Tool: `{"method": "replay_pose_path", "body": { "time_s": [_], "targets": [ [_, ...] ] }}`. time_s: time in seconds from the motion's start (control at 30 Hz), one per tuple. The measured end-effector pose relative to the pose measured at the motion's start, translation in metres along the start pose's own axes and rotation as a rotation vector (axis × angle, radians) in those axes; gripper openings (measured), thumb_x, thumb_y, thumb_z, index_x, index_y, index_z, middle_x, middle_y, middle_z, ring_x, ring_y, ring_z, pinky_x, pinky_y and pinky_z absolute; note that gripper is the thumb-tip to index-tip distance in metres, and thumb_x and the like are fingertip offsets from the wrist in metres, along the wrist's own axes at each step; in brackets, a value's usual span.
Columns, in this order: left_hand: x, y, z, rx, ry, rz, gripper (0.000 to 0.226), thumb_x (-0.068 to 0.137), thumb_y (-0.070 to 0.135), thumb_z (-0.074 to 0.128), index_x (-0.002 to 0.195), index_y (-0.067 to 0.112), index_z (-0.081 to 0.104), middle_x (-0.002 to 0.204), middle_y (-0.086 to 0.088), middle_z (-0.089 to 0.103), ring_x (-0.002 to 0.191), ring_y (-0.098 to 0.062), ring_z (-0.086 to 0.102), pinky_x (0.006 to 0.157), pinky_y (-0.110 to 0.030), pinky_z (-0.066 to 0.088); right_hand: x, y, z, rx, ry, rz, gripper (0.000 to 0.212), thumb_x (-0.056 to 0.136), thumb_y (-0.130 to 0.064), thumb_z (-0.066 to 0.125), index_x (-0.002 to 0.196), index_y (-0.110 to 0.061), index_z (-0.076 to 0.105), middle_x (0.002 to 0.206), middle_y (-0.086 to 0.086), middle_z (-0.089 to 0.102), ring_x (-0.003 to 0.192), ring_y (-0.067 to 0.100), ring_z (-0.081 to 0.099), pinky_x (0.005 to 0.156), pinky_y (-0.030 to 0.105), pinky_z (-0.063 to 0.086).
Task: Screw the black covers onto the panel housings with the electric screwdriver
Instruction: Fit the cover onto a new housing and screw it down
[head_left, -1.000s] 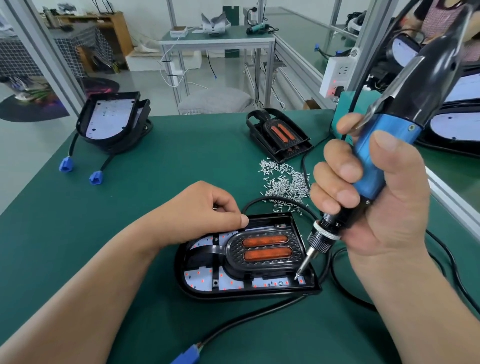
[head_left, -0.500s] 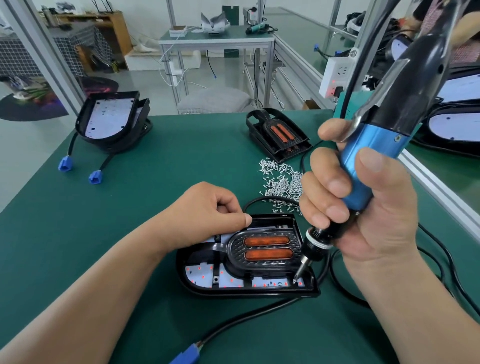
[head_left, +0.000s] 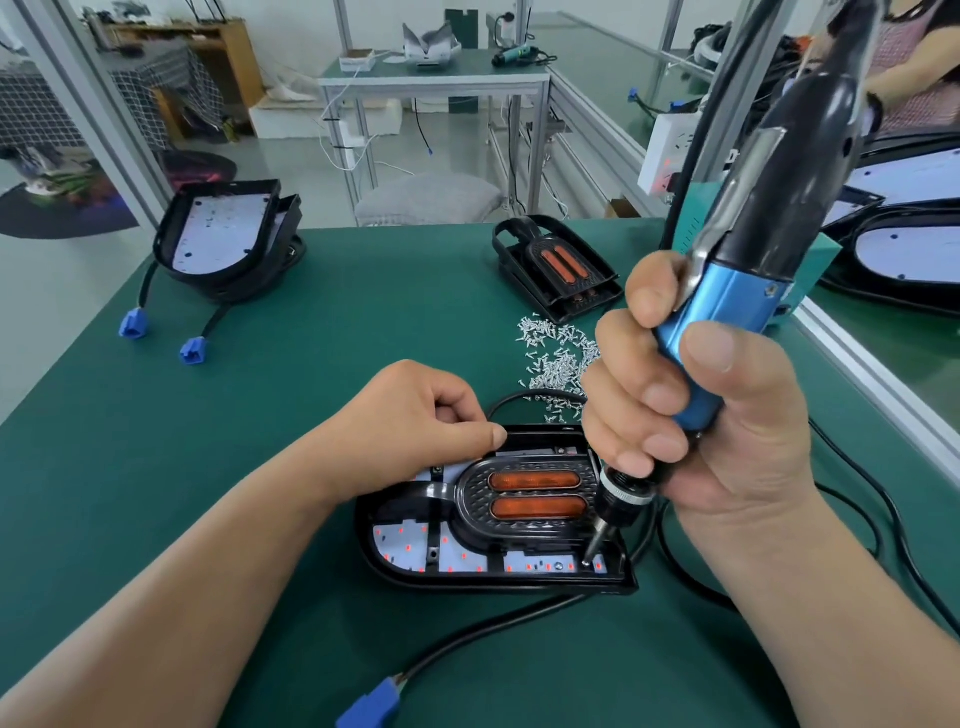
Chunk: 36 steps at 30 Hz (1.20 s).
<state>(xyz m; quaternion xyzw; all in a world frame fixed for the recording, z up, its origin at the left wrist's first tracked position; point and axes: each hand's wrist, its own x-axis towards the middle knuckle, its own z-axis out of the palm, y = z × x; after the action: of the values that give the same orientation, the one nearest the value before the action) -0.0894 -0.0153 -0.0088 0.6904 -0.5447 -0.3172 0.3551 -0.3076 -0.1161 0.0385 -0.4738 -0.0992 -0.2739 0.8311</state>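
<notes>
Since the head view alone shows the work, all entries are taken from it.

**Panel housing**: black, shallow tray form. It lies flat on the green desk, front and centre. A white LED board with red dots shows inside. A black cable runs from it toward a blue connector at the near edge.

**Black cover**: oval, ribbed, with two orange lenses, seated in the housing's right half.
- Handling: judged light, rigid moulded plastic, glossy and probably slippery.
- Risk: the thin ribs and screw bosses may crack under too much torque.
- Hold: best steadied at the housing's rim, clear of lenses and board.

**Electric screwdriver**: blue barrel, black upper body, held tilted.
- Position: the bit tip is down at the housing's near right corner, just beside a silver screw head.
- Handling: judged the heaviest piece here; the blue barrel is the natural place to hold it.

**Hands:**
- The right hand grasps the blue barrel, fingers wrapped round and thumb along the side.
- The left hand is clenched, thumb against forefinger, and rests on the housing's far left rim. Nothing is seen in it.

**Stock:**
- Loose screws are heaped behind the housing.
- Spare covers are stacked beyond them.
- Further housings sit at the far left.
</notes>
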Motion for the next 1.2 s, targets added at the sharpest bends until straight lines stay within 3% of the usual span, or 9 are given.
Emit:
{"method": "replay_pose_path", "body": {
  "time_s": [0.27,0.47,0.6,0.67,0.77,0.87,1.03,1.2],
  "targets": [
    [-0.001,0.002,0.001,-0.011,-0.003,-0.001,0.029,0.078,0.044,0.08,0.073,0.017,0.073,0.051,0.008,0.047,0.052,-0.013,0.034,0.05,-0.022,0.031,0.001,0.002,-0.005,-0.018,0.112,-0.055,0.045,0.087,-0.034,0.082,0.117,-0.009,0.06,0.068,-0.003,0.054,0.047,0.007,0.051,0.047,0.023,0.049],
    [0.003,-0.003,0.002,0.0,0.035,-0.015,0.026,0.084,0.041,0.084,0.072,0.02,0.073,0.053,0.007,0.049,0.052,-0.011,0.037,0.051,-0.022,0.033,0.007,0.001,-0.016,-0.044,0.511,-0.162,0.019,0.107,-0.034,0.049,0.111,-0.017,0.057,0.072,-0.007,0.048,0.054,0.006,0.044,0.054,0.022,0.046],
    [0.004,0.0,-0.003,-0.03,0.014,-0.036,0.044,0.082,0.064,0.076,0.077,0.021,0.075,0.066,-0.003,0.049,0.061,-0.014,0.042,0.059,-0.027,0.036,0.009,0.002,-0.023,0.04,0.733,-0.237,0.016,0.103,-0.033,0.06,0.105,-0.017,0.057,0.076,-0.005,0.048,0.058,0.008,0.043,0.058,0.023,0.046],
    [0.006,0.002,-0.005,-0.159,0.056,-0.094,0.043,0.092,0.06,0.065,0.085,0.019,0.077,0.068,-0.004,0.043,0.059,-0.015,0.038,0.057,-0.025,0.035,0.009,0.002,-0.025,0.081,0.785,-0.274,0.017,0.103,-0.032,0.063,0.104,-0.016,0.058,0.077,-0.005,0.048,0.06,0.009,0.045,0.06,0.024,0.046],
    [0.013,-0.002,-0.01,-0.756,0.115,-0.269,0.023,0.108,0.015,0.048,0.104,0.004,0.068,0.076,-0.002,0.049,0.056,-0.009,0.036,0.045,-0.017,0.03,0.01,0.002,-0.027,0.107,0.816,-0.306,0.018,0.104,-0.033,0.065,0.106,-0.016,0.058,0.078,-0.005,0.05,0.061,0.008,0.047,0.062,0.024,0.048],
    [0.015,-0.007,-0.021,-1.149,0.068,-0.354,0.027,0.103,-0.006,0.038,0.12,-0.007,0.059,0.086,-0.008,0.057,0.062,-0.008,0.042,0.045,-0.016,0.035,0.01,0.005,-0.026,0.098,0.821,-0.31,0.019,0.103,-0.032,0.066,0.108,-0.016,0.057,0.078,-0.004,0.049,0.061,0.009,0.047,0.063,0.024,0.048],
    [0.015,-0.007,-0.019,-1.169,0.075,-0.341,0.024,0.108,0.001,0.042,0.123,-0.004,0.06,0.077,-0.002,0.062,0.052,-0.002,0.038,0.039,-0.012,0.03,0.012,0.01,-0.026,0.071,0.82,-0.302,0.018,0.104,-0.03,0.064,0.109,-0.014,0.057,0.078,-0.003,0.049,0.061,0.009,0.047,0.063,0.025,0.048],
    [0.016,-0.007,-0.017,-1.102,0.093,-0.316,0.015,0.11,0.024,0.052,0.103,0.011,0.056,0.07,0.005,0.057,0.045,0.0,0.032,0.035,-0.012,0.025,0.012,0.01,-0.027,0.071,0.823,-0.306,0.016,0.103,-0.03,0.063,0.107,-0.015,0.058,0.078,-0.004,0.05,0.061,0.009,0.048,0.062,0.024,0.048]
  ]
}}
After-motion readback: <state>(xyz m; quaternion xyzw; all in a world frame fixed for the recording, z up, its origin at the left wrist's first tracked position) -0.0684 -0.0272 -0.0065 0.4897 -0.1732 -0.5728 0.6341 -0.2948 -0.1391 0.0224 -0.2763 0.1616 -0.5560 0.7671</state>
